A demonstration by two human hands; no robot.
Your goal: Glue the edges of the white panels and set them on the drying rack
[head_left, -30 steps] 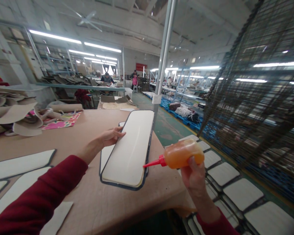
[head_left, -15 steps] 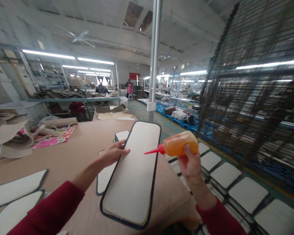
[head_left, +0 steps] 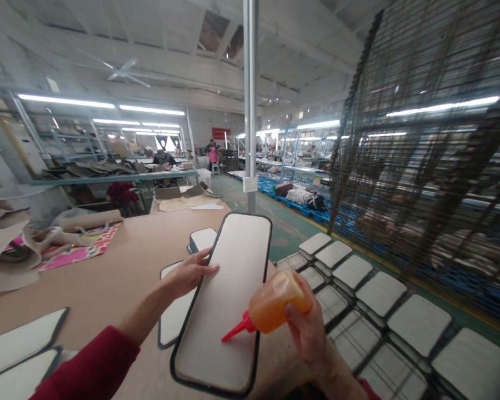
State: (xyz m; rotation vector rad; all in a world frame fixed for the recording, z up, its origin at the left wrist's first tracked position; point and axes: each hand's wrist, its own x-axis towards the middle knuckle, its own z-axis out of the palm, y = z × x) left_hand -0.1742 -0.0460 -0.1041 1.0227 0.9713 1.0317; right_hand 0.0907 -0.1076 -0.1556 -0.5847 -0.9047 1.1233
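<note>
My left hand (head_left: 195,271) grips the left edge of a long white panel (head_left: 229,294) with rounded corners and a dark rim, thumb on its face. The panel is tilted over the table. In my right hand (head_left: 308,325) is a squeeze bottle (head_left: 277,303) of amber liquid, tipped down to the left. Its red nozzle (head_left: 235,329) points at the lower part of the panel; whether the tip touches is unclear. Behind the panel, another white dark-rimmed panel (head_left: 173,314) lies on the table, with a small stack of such pieces (head_left: 202,240) beyond it.
The brown table (head_left: 141,250) carries more panels (head_left: 20,339) at left and fabric scraps (head_left: 79,250). To the right, white pads (head_left: 381,294) lie in rows on a wire rack. A grey post (head_left: 250,111) and a tall mesh frame (head_left: 416,139) stand beyond. People sit and stand far back.
The bottle in my right hand has moved down and left, bringing its nozzle from mid-panel to the panel's lower part. My left hand keeps its hold. The camera view has shifted slightly right.
</note>
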